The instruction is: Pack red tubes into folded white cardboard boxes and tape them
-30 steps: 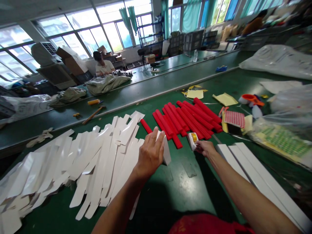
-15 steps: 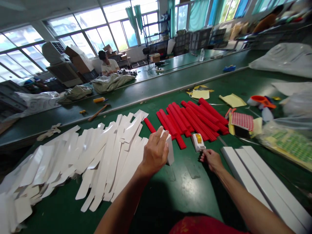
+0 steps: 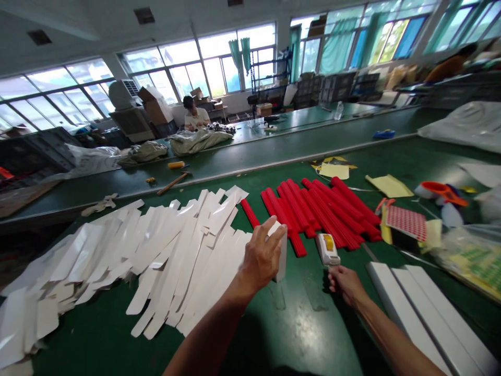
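Gripping an upright box (image 3: 282, 256) with the left hand (image 3: 261, 257). Holding a dispenser (image 3: 327, 248) by its near end in the closed right hand (image 3: 346, 282), just right of the box, not touching, long axis aimed away toward the sticks (image 3: 321, 211).

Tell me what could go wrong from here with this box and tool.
1. Left hand alone holds the white box; it might slip or dent.
2. Right hand meets the white tool close beside the red sticks; a nudge could roll them.
3. Flat cartons lie loose by the left forearm; a sweep could scatter them.
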The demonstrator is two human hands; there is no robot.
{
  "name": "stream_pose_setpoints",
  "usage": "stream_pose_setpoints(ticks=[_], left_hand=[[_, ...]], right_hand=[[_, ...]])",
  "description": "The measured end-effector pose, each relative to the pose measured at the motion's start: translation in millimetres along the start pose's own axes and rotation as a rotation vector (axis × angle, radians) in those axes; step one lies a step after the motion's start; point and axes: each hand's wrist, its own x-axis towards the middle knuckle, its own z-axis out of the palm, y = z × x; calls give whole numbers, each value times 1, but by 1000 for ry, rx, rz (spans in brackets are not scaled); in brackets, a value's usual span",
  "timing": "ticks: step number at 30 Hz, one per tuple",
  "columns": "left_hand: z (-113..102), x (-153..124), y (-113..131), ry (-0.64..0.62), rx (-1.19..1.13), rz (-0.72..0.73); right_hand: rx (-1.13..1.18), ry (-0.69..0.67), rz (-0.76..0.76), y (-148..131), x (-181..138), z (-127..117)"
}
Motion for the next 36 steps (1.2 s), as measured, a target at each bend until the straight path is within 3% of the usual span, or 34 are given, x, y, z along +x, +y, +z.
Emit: stream_pose_setpoints(ticks=[3, 5, 7, 11, 17, 20, 26, 29, 32, 36], left_hand=[[-1, 1, 2, 15, -2, 4], [1, 2, 3, 25, -6, 8], [5, 2, 3, 30, -15, 7], [11, 1, 4, 42, -22, -39], [13, 1, 9, 37, -41, -75], [13, 1, 12, 30, -48, -89], [16, -4, 11, 125, -36, -95], [14, -7, 10, 132, 30, -61], [8, -5, 10, 39, 19, -55], [-3, -1, 10, -55, -58, -48]], right_hand=[[64, -186, -134, -41, -41, 34], [106, -376, -335, -79, -74, 56], [73, -474, -463, -115, -103, 75], [-38, -506, -567, -149, -138, 97], [-166, -435, -665, -147, -141, 112], [-183, -415, -612, -150, -139, 115], [-83, -597, -119, -166, -131, 115], [-75, -660, 7, -172, -129, 113], [-57, -678, 15, -172, -130, 112], [-138, -617, -147, -155, -128, 108]])
